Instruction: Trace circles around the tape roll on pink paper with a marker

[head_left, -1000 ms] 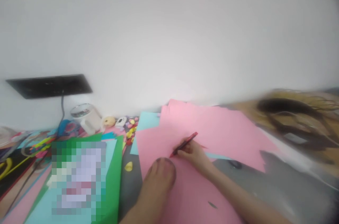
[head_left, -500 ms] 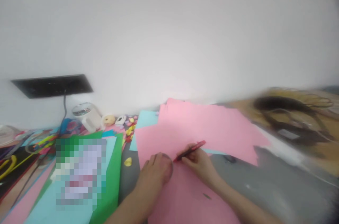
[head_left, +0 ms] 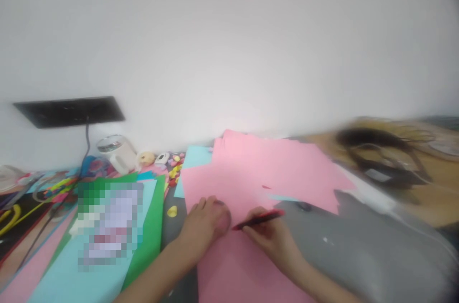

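A large pink sheet (head_left: 244, 265) lies in front of me on the grey table. My left hand (head_left: 206, 219) is closed over a small round pinkish object (head_left: 223, 219), which rests on the sheet. In my right hand (head_left: 267, 229) is a red and black pen (head_left: 260, 219), its tip on the pink paper close to the right edge of the round object. More pink sheets (head_left: 287, 164) are fanned out behind my hands.
Green paper (head_left: 152, 231) and light blue paper (head_left: 57, 274) lie at the left. A white mug (head_left: 122, 155), small colourful pieces and a yellow piece (head_left: 172, 211) are beyond. Black headphones (head_left: 380, 135) and white cables are at the right.
My right hand and the pen have moved slightly down, following the right side of the round object, and the pen is tilted flatter. My left hand stays on the object.
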A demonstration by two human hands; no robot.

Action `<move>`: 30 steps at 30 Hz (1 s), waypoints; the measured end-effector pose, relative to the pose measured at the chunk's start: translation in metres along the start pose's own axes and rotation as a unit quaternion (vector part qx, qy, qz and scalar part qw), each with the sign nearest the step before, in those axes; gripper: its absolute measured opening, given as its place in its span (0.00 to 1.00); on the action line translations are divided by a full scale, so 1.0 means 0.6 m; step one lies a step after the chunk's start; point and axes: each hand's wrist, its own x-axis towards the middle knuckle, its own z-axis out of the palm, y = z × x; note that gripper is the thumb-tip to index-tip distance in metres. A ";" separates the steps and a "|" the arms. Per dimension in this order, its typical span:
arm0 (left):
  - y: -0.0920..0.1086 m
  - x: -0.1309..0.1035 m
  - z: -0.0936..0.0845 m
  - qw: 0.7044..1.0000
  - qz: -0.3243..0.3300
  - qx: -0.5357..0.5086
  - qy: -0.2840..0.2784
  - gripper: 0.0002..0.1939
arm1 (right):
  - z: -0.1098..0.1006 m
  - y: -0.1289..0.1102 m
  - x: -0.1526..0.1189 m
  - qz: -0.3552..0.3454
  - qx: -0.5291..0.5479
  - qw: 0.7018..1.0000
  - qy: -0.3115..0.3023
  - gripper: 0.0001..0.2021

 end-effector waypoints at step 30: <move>-0.010 0.009 0.006 0.998 -0.025 -0.039 -0.040 0.17 | 0.000 0.002 -0.044 -0.260 -0.292 0.914 -0.107 0.15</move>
